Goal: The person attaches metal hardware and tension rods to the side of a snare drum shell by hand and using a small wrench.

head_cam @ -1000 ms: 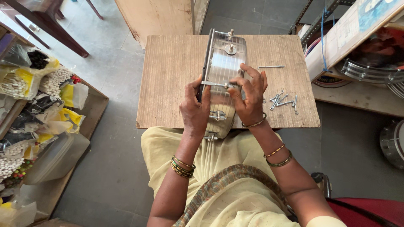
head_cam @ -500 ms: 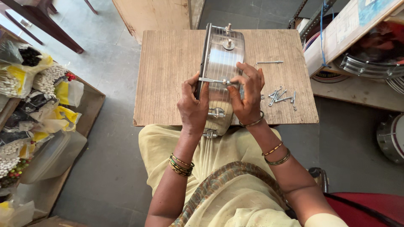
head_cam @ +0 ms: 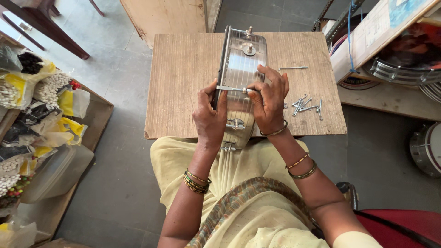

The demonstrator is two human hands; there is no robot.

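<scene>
A shiny metal drum shell (head_cam: 242,59) stands on edge on a wooden board (head_cam: 183,73) in front of me, with lugs along its side. My left hand (head_cam: 210,115) grips the shell's dark rim and pinches the head end of a long metal rod (head_cam: 232,88) lying across the shell. My right hand (head_cam: 268,98) holds the rod's other end against the shell, fingers spread over the metal. A pile of loose metal rods (head_cam: 305,104) lies on the board just right of my right hand, and a single rod (head_cam: 293,68) lies farther back.
A wooden box (head_cam: 50,138) at left holds plastic bags of small parts. Shelving with drum rims (head_cam: 399,69) stands at right, a drum (head_cam: 427,147) on the floor below. Dark table legs (head_cam: 46,32) at the back left, a wooden panel (head_cam: 170,18) behind the board.
The view has shifted slightly. Both hands stay on the shell, and the rod held between them has stayed across the shell with only small finger adjustments.
</scene>
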